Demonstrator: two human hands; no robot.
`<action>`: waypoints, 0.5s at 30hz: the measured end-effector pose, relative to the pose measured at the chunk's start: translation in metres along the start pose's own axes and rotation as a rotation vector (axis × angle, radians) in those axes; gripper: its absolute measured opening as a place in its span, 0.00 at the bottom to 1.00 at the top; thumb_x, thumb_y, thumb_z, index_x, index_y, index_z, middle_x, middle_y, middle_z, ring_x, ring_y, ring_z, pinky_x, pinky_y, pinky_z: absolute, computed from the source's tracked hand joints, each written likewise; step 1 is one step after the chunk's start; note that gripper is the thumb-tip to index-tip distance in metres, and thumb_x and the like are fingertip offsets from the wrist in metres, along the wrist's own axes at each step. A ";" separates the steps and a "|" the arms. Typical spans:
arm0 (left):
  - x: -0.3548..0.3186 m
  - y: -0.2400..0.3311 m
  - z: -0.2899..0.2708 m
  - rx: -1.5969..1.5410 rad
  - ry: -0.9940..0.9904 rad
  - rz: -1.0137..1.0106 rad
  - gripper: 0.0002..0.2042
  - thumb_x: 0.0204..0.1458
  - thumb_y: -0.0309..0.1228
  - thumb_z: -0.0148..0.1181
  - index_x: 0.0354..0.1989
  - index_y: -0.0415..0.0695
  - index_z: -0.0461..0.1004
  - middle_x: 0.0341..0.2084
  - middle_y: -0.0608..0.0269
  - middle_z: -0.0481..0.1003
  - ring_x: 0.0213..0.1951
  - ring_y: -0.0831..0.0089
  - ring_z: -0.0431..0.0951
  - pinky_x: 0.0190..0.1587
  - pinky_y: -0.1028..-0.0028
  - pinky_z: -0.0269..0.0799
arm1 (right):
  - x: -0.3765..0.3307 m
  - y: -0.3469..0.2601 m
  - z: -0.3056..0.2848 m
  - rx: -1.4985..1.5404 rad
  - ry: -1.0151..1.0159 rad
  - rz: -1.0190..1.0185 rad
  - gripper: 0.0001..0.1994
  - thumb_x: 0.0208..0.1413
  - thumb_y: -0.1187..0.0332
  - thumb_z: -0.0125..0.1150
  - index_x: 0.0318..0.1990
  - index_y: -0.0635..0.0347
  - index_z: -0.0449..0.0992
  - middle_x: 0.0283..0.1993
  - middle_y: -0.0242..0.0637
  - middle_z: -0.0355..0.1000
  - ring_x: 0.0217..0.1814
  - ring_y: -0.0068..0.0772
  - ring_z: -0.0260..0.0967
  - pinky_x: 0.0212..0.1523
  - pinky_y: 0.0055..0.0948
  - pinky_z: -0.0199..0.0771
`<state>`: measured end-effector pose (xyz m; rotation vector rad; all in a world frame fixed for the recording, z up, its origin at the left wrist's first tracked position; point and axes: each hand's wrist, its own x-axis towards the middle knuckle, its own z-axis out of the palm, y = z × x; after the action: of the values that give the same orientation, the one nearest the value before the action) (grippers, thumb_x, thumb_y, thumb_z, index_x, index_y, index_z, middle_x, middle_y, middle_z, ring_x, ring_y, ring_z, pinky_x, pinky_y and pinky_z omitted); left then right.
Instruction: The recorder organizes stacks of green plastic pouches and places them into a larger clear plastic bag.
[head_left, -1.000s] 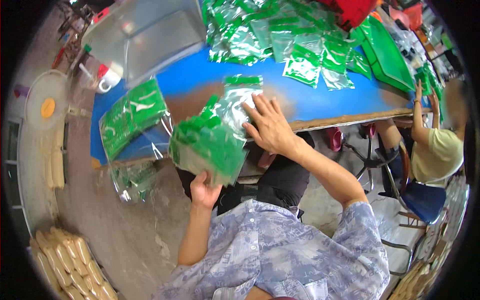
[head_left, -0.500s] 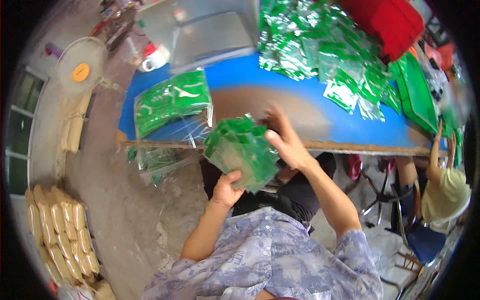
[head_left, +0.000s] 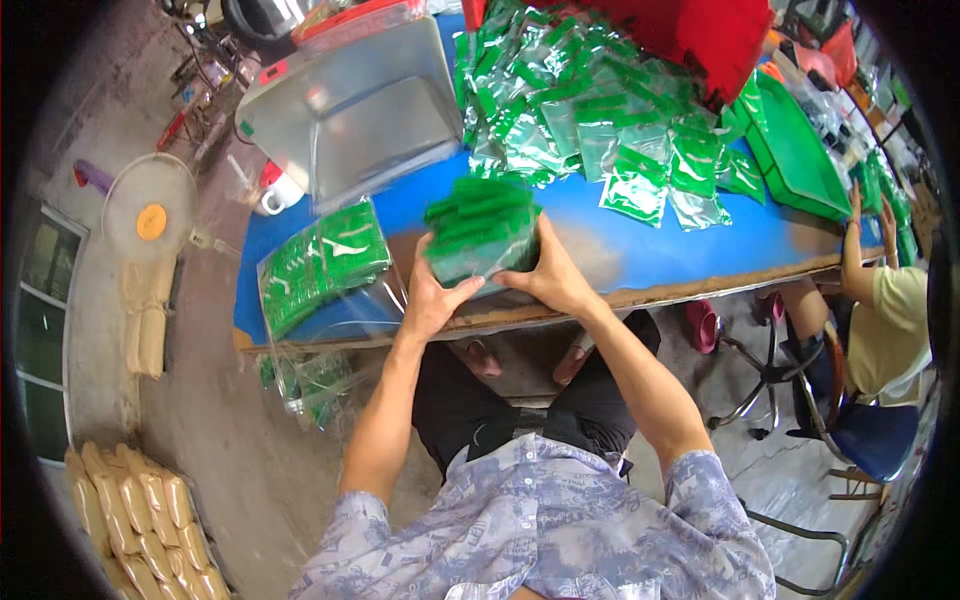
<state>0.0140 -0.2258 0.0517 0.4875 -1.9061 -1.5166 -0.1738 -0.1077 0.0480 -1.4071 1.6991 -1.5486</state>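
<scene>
Green packet stack [head_left: 480, 232] clasped between both hands (blurred).

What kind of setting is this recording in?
Probably a small packing workshop: a long blue table heaped with green sachets in clear bags, and both hands, left and right, squaring up a stack of green packets.

A clear bag of green packets [head_left: 322, 262] lies on the blue desk [head_left: 640, 250] at nine o'clock. A heap of green sachets [head_left: 590, 120] fills twelve o'clock, beside a metal tray [head_left: 350, 110]. Green trays [head_left: 800, 155] sit at two o'clock; a seated person [head_left: 885, 320] at three; a fan [head_left: 150, 210] on the floor at ten.
</scene>
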 end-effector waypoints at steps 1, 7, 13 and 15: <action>0.002 -0.004 0.002 -0.080 -0.056 -0.032 0.37 0.44 0.21 0.73 0.63 0.39 0.59 0.55 0.55 0.71 0.56 0.69 0.73 0.58 0.68 0.70 | -0.002 -0.009 0.001 0.037 -0.018 0.065 0.60 0.35 0.62 0.83 0.73 0.63 0.45 0.68 0.55 0.59 0.72 0.51 0.57 0.72 0.42 0.56; -0.002 0.013 0.016 -0.132 -0.093 0.004 0.38 0.44 0.20 0.73 0.63 0.41 0.57 0.52 0.58 0.73 0.52 0.69 0.75 0.58 0.68 0.72 | -0.006 -0.012 0.003 -0.180 -0.069 -0.251 0.53 0.37 0.62 0.81 0.71 0.62 0.53 0.69 0.56 0.58 0.73 0.52 0.54 0.72 0.41 0.55; 0.007 0.006 0.001 -0.185 -0.170 -0.058 0.48 0.41 0.20 0.75 0.71 0.44 0.49 0.60 0.58 0.67 0.60 0.66 0.69 0.63 0.64 0.67 | 0.001 -0.034 0.001 -0.100 -0.207 -0.010 0.49 0.37 0.62 0.80 0.67 0.62 0.56 0.66 0.54 0.61 0.70 0.52 0.59 0.69 0.43 0.59; 0.006 0.012 0.004 -0.269 -0.099 -0.030 0.49 0.41 0.20 0.75 0.71 0.44 0.50 0.60 0.57 0.67 0.60 0.65 0.70 0.63 0.63 0.66 | 0.004 -0.041 0.003 0.003 -0.181 0.154 0.49 0.37 0.63 0.80 0.67 0.61 0.56 0.65 0.53 0.63 0.69 0.53 0.60 0.67 0.42 0.62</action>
<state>0.0086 -0.2235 0.0647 0.3265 -1.7370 -1.8139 -0.1576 -0.1064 0.0858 -1.3370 1.6541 -1.2998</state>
